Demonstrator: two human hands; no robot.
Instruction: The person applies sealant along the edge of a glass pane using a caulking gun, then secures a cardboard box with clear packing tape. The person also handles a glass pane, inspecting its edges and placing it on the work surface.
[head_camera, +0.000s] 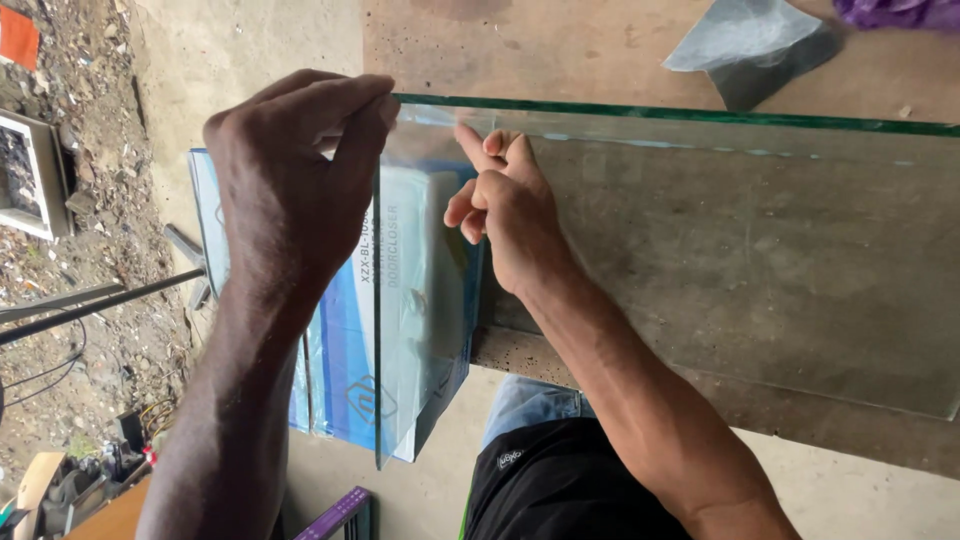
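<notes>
Two bare forearms rise from the bottom of the frame toward a glass tank (700, 250) being assembled on a worn brown table (560, 50). At the tank's upper left corner, the left hand (290, 190) has its fingers (360, 125) pinched together on the top of an upright glass pane (381, 330), whose long edge runs down from the corner toward the camera. Just right of that corner, inside the tank, the right hand (505, 215) presses its index fingertip up against the joint, the other fingers curled shut and holding nothing. Each hand sits on its own side of the pane, the left one closer to it. Behind the pane stands a blue and white box (340, 360). Above the tank lie a grey plastic sheet (750, 45) and a purple cloth (900, 12); left of the tank is littered ground (90, 290).
</notes>
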